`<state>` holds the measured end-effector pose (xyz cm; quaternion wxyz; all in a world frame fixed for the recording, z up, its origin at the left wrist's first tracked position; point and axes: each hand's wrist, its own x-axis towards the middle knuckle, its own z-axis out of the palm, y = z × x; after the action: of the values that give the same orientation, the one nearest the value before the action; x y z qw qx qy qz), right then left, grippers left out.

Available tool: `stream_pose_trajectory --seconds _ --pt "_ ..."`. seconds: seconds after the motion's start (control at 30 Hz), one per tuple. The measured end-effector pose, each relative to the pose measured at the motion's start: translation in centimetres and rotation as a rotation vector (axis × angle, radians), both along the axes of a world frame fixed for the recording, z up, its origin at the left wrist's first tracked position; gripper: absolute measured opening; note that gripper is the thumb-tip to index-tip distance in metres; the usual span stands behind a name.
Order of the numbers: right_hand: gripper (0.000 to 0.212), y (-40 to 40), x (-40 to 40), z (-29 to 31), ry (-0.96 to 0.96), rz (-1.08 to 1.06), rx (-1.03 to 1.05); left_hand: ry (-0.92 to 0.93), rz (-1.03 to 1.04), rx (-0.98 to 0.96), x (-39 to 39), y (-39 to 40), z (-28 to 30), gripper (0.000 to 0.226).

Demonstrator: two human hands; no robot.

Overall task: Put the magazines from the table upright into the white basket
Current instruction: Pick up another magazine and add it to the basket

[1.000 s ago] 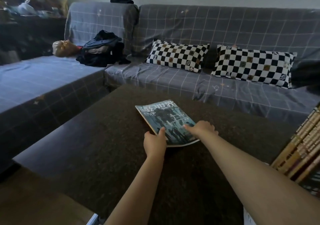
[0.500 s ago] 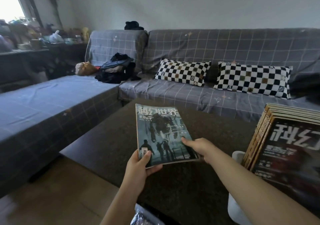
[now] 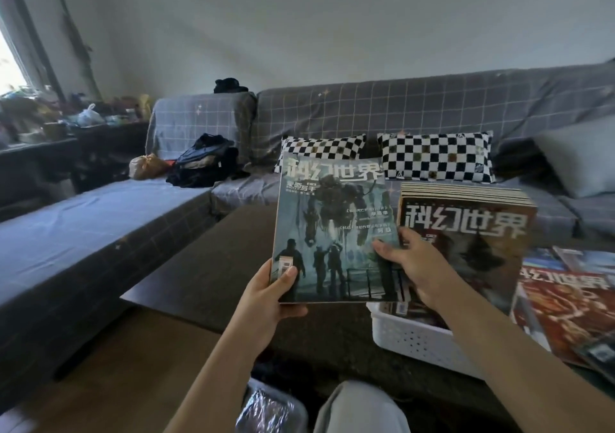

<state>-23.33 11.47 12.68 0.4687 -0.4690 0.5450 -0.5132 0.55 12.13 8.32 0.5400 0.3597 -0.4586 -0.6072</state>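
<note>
Two hands on one magazine (image 3: 332,229), lifted upright above the dark worktop (image 3: 206,276), cover facing the camera. Left hand (image 3: 266,296) gripping the lower left corner, thumb pressed on the cover. Right hand (image 3: 412,266) holding the right edge, fingers curled round it. Just beside, to the right: a row of magazines (image 3: 466,232) standing upright in the white basket (image 3: 416,336), brown cover in front. More magazines (image 3: 565,302) lying flat at far right, beyond the basket. Behind, a grey checked sofa (image 3: 399,113) with two checkerboard cushions (image 3: 436,156).
</note>
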Motion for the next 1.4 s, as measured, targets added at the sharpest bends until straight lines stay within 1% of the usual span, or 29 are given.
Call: stream_pose_trajectory --seconds 0.13,0.27,0.37,0.47,0.67,0.83,0.9,1.03,1.1,1.2,1.33,1.4 --pt "0.021 3.7 -3.7 0.1 -0.067 -0.099 -0.087 -0.148 -0.082 -0.113 -3.6 1.3 0.7 0.044" --pt "0.021 6.2 -7.9 -1.1 -0.059 -0.24 -0.138 -0.365 -0.113 -0.223 -8.2 1.5 0.0 0.031" --pt "0.023 6.9 -10.5 -2.1 -0.017 -0.327 -0.165 -0.456 -0.1 -0.216 -11.7 0.3 -0.7 0.032" --pt "0.027 6.7 -12.3 -3.2 0.017 -0.391 -0.144 -0.525 -0.081 -0.193 -14.7 -1.4 -1.0 0.031" --pt "0.029 5.3 -14.5 -5.0 0.151 -0.46 -0.12 -0.58 -0.065 -0.204 -18.1 -4.3 -2.6 0.026" --pt "0.026 4.5 -15.0 -7.3 0.2 -0.484 -0.109 -0.591 0.013 -0.21 -19.1 -5.0 -3.5 0.023" --pt "0.023 4.3 -15.0 -8.0 0.224 -0.503 -0.101 -0.612 0.033 -0.219 -19.2 -5.1 -3.9 0.019" --pt "0.017 4.2 -15.0 -8.6 0.331 -0.538 -0.11 -0.664 0.086 -0.22 -19.3 -5.0 -4.1 0.018" --pt "0.018 4.2 -14.8 -8.8 0.367 -0.551 -0.118 -0.677 0.107 -0.223 -19.3 -5.0 -4.3 0.019" --pt "0.024 4.1 -14.7 -9.1 0.438 -0.583 -0.129 -0.644 0.163 -0.224 -19.1 -4.9 -4.5 0.02" --pt "0.029 4.0 -14.7 -9.3 0.404 -0.628 -0.131 -0.664 0.203 -0.259 -19.2 -5.0 -4.5 0.022" --pt "0.03 4.0 -14.8 -9.2 0.366 -0.649 -0.139 -0.684 0.239 -0.292 -19.4 -5.0 -4.2 0.017"
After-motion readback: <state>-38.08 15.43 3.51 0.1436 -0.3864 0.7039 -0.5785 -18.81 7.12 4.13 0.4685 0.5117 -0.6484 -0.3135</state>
